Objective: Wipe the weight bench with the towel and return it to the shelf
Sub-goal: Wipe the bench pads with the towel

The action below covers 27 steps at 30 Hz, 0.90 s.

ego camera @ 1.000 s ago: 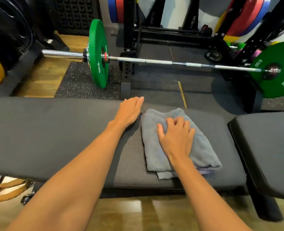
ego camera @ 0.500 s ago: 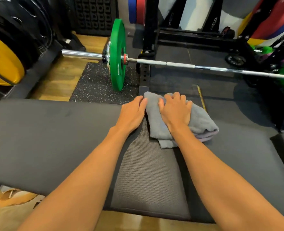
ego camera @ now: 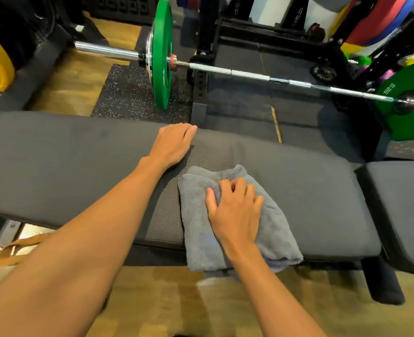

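Note:
A black padded weight bench [ego camera: 310,181] runs across the view from left to right. A folded grey towel [ego camera: 277,229] lies on its near half, with the lower edge hanging over the front side. My right hand [ego camera: 235,210] presses flat on the towel, fingers bent into the cloth. My left hand [ego camera: 173,144] rests palm down on the bench's far edge, just left of the towel and apart from it, holding nothing. A faint damp streak shows on the pad beyond the towel.
Behind the bench a barbell [ego camera: 249,75] with green plates [ego camera: 161,52] lies on black rubber flooring [ego camera: 128,93]. A black rack [ego camera: 204,32] and coloured plates stand at the back. A second bench pad [ego camera: 405,205] sits at the right. Wooden floor [ego camera: 176,300] lies in front.
My right hand has dragged the towel from the bench's far edge back toward me to the near edge. My left hand has stayed on the far edge.

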Available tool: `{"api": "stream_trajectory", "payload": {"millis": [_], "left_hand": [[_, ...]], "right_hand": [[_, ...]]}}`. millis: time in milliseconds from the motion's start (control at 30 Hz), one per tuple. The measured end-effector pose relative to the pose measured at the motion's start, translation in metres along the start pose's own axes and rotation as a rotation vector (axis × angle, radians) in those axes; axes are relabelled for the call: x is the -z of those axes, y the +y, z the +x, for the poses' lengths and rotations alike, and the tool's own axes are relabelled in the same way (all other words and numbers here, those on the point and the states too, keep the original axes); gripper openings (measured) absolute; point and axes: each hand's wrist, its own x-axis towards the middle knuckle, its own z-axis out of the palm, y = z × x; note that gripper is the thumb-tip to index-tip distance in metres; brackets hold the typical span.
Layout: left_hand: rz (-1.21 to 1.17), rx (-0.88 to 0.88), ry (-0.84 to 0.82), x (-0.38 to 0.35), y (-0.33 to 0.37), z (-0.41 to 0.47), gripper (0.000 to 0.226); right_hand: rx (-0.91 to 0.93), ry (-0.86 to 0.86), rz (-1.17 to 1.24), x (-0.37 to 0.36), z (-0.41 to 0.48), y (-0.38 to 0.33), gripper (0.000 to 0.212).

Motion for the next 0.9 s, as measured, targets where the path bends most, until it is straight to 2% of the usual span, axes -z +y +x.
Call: {"api": "stream_trajectory", "payload": {"millis": [100, 200, 300, 400, 567, 733, 900], "left_hand": [[-0.005, 0.023, 0.025, 0.005, -0.015, 0.013, 0.042], [-0.156, 0.085, 0.079, 0.0, -0.031, 0.024, 0.051], [-0.192, 0.105, 0.141, 0.0, -0.033, 0.025, 0.044], [-0.176, 0.129, 0.081, 0.012, -0.027, 0.017, 0.042], [-0.063, 0.157, 0.012, 0.031, -0.029, -0.005, 0.042], [-0.056, 0.189, -0.016, 0.039, -0.022, -0.012, 0.041], [0.001, 0.085, 0.009, 0.049, -0.032, -0.008, 0.032]], "right_hand": [[0.016, 0.009, -0.006, -0.016, 0.046, -0.015, 0.035], [0.029, 0.019, -0.014, -0.047, 0.113, -0.031, 0.039], [0.078, 0.029, -0.038, -0.068, 0.166, -0.043, 0.043], [0.124, -0.018, -0.044, -0.063, 0.184, -0.048, 0.044], [0.102, -0.048, 0.047, -0.04, 0.121, -0.044, 0.042], [0.137, -0.041, 0.063, -0.009, 0.038, -0.044, 0.035], [0.104, 0.02, -0.023, -0.011, 0.02, -0.058, 0.032]]}}
